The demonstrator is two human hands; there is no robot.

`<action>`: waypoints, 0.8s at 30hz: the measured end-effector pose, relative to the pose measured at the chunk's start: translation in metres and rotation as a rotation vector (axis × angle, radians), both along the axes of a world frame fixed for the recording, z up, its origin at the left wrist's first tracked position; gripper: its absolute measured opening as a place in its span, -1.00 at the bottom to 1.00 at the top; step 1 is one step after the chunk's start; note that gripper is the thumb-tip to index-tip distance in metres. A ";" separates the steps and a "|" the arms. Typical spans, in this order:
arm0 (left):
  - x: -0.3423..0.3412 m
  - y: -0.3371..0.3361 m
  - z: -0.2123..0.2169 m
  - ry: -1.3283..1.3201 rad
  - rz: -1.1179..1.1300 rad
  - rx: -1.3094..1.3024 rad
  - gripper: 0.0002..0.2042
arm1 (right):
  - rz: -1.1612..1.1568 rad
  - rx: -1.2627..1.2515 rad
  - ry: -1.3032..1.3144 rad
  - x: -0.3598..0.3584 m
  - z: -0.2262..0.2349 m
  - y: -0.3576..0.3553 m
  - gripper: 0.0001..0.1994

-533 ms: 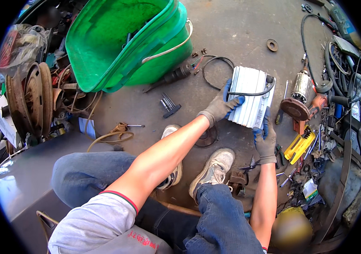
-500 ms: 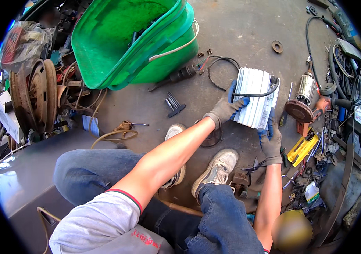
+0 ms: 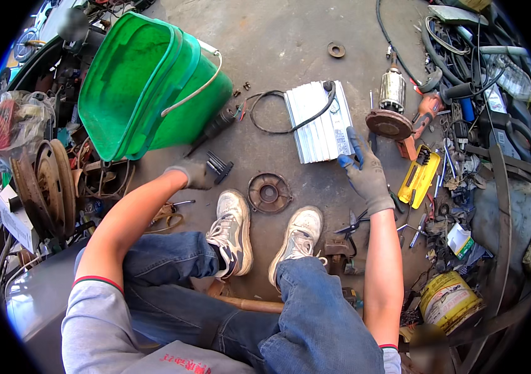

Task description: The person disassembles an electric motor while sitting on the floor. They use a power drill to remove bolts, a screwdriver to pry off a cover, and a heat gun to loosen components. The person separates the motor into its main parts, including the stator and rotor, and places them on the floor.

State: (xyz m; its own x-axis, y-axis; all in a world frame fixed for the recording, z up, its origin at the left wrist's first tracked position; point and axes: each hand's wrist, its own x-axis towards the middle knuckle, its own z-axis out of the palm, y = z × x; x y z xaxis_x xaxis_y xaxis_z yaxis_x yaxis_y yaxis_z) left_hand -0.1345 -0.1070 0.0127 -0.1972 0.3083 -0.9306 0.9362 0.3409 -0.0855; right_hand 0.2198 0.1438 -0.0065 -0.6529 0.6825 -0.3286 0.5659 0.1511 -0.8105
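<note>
Grey-gloved left hand (image 3: pixel 196 174) closing on black bit set (image 3: pixel 219 166) beside tipped green bucket (image 3: pixel 153 81); whether pinched yet, we cannot tell. Right hand (image 3: pixel 365 171) fingers spread, fingertips touching lower right corner of ribbed silver housing (image 3: pixel 320 121), flat on concrete floor (image 3: pixel 290 37), black cable (image 3: pixel 278 112) looped over it. We advise: steady housing, lift bits clear of cable.

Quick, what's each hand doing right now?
Left hand: closing on the black bit set on the floor.
Right hand: open, resting at the silver finned box.
</note>
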 end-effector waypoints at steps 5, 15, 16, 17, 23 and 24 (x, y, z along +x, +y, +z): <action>-0.023 -0.144 -0.045 0.105 -0.287 -0.189 -0.61 | -0.124 -0.015 0.154 0.001 -0.005 -0.013 -0.31; -0.039 -0.144 -0.036 -0.079 -0.072 0.147 -0.74 | -0.397 0.122 0.178 0.008 -0.002 -0.038 -0.43; -0.042 -0.122 -0.001 -0.093 -0.039 0.131 -0.75 | -0.506 0.088 0.283 0.005 0.013 -0.048 -0.44; -0.036 -0.090 0.033 -0.116 0.004 0.199 -0.76 | -0.541 0.025 0.354 0.006 0.023 -0.059 -0.45; 0.028 0.091 0.148 -0.196 0.114 1.016 -0.81 | -0.090 -0.263 0.439 -0.043 0.087 -0.116 -0.46; 0.042 0.121 0.157 -0.241 0.265 1.033 -0.77 | -0.075 -0.160 0.427 -0.055 0.092 -0.117 -0.45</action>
